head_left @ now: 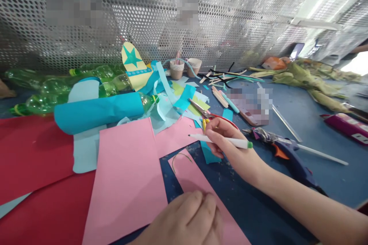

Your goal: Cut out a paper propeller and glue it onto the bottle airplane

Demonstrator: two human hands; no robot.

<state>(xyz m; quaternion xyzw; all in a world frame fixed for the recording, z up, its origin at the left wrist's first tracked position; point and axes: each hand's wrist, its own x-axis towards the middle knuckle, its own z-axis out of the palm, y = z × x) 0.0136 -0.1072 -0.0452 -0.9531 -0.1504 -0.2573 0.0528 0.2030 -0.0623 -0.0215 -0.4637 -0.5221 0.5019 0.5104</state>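
Note:
A white felt-tip marker [237, 142] with a green end is held in my right hand [222, 138], its dark tip pointing left, above the paper. My left hand [191, 218] is curled with fingers together on a narrow pink paper strip [185, 174]; its fingertips are hidden. A dark curved line arcs across the strip's far end. Left of the strip lies a larger pink sheet [129, 183]. Just beyond my right hand are red-handled scissors [202, 110], their blades partly apart, and a blue paper scrap [209, 153].
A bottle wrapped in blue paper [99, 113] lies at left, with green bottles [43, 99] behind and red sheets [34, 153] nearby. At right are a glue gun [287, 153], a phone [248, 107] and corn husks [304, 76]. Two small cups [176, 69] stand by the perforated metal panel [138, 19].

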